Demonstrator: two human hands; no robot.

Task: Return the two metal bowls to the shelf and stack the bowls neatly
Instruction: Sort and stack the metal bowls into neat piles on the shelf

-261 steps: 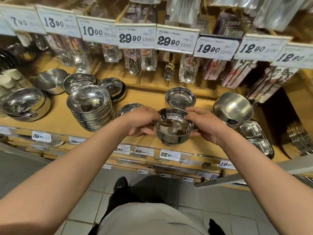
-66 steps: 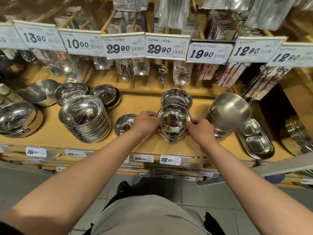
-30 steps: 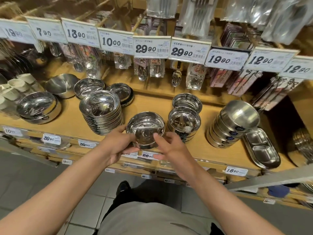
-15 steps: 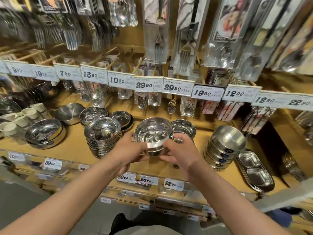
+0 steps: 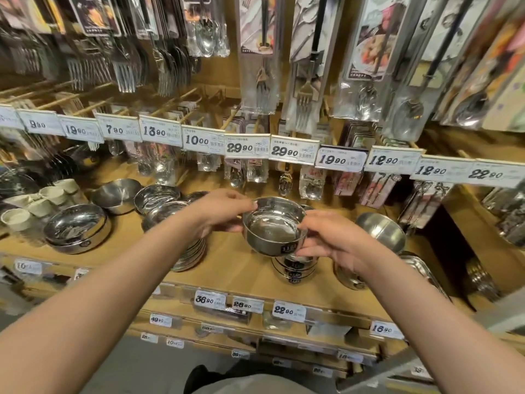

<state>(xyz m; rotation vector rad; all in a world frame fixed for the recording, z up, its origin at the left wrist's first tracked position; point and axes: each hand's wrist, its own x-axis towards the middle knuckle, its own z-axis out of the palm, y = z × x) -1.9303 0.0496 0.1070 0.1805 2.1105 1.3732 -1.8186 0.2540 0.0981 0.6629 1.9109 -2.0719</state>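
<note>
Both hands, left hand [image 5: 224, 213] and right hand [image 5: 331, 240], clamp the metal bowl [image 5: 274, 226] upright by its rim, seemingly straight above the stack of bowls [image 5: 295, 270] on the shelf [image 5: 238, 275].

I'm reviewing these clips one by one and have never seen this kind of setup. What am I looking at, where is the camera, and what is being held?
There is no machine here. A person wears one wide-angle camera on the head, looking forward and down, so both bare arms reach into the view from below. The left hand and right hand together hold one metal bowl by its rim, above a short stack of similar bowls on a wooden shop shelf. To the left are a taller stack of shallow bowls and a wide bowl; to the right, another bowl stack. Price tags and packaged cutlery hang above.
</note>
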